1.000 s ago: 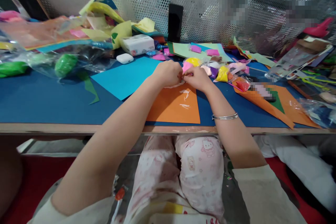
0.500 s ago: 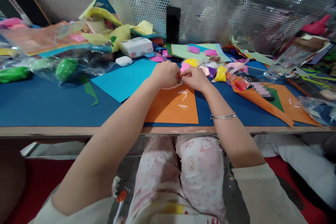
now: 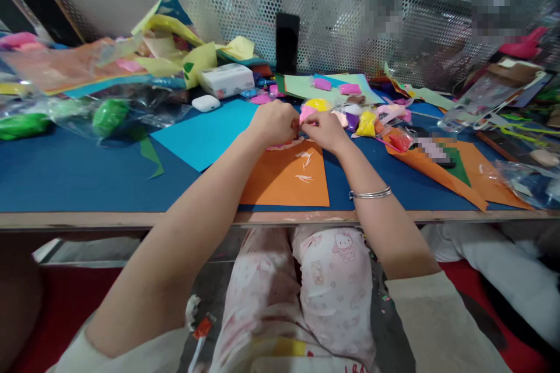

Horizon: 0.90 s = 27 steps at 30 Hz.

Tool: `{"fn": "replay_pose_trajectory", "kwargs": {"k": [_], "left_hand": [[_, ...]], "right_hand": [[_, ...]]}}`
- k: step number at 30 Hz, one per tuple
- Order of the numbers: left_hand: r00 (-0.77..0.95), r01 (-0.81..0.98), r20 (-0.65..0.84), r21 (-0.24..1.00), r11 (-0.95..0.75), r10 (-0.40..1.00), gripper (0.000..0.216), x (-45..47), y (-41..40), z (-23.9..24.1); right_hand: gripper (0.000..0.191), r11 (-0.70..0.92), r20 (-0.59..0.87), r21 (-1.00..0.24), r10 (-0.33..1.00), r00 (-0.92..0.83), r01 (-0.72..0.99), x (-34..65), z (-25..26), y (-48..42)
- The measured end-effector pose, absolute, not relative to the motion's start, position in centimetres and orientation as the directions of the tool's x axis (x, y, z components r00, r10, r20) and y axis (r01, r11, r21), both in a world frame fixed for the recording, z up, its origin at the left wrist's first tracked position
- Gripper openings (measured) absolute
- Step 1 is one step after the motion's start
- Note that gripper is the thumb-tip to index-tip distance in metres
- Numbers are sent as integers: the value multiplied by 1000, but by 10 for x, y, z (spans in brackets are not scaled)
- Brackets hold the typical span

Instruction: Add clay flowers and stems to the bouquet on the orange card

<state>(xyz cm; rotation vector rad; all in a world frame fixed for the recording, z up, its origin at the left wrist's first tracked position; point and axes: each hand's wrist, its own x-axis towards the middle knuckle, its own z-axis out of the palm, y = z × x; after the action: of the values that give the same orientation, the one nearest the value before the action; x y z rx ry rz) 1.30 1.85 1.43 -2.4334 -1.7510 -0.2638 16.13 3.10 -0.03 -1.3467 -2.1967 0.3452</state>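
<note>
Head view: two bare hands meet above an orange sheet (image 3: 284, 183) on a blue tabletop (image 3: 100, 178).
Left hand (image 3: 275, 121): fingers curled inward; whether they pinch anything, I cannot tell.
Right hand (image 3: 326, 129): thumb and fingertips drawn together, just beside the left hand's fingers; what sits between them is too small to tell.
Orange sheet: flat near the table's front edge, partly hidden by the left forearm, with white marks (image 3: 304, 178) and, just below the hands, a pale curved strip (image 3: 286, 145).
Blue sheet (image 3: 201, 134): left of the hands.
Phone (image 3: 287, 44): upright beyond them, by a perforated screen (image 3: 332, 29).
</note>
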Motion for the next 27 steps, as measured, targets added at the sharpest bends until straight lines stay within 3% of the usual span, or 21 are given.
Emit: {"fn": "replay_pose_trajectory", "kwargs": {"k": [9, 18, 27], "left_hand": [[320, 945, 207, -5, -326, 925, 30, 12, 19, 13], [369, 928, 170, -113, -354, 914, 35, 14, 19, 10], [374, 925, 139, -126, -358, 917, 39, 17, 14, 14]], "right_hand": [[22, 461, 302, -483, 886, -352, 745, 161, 0, 33], [24, 456, 276, -461, 889, -365, 762, 162, 0, 32], [24, 453, 233, -443, 892, -388, 774, 162, 1, 31]]}}
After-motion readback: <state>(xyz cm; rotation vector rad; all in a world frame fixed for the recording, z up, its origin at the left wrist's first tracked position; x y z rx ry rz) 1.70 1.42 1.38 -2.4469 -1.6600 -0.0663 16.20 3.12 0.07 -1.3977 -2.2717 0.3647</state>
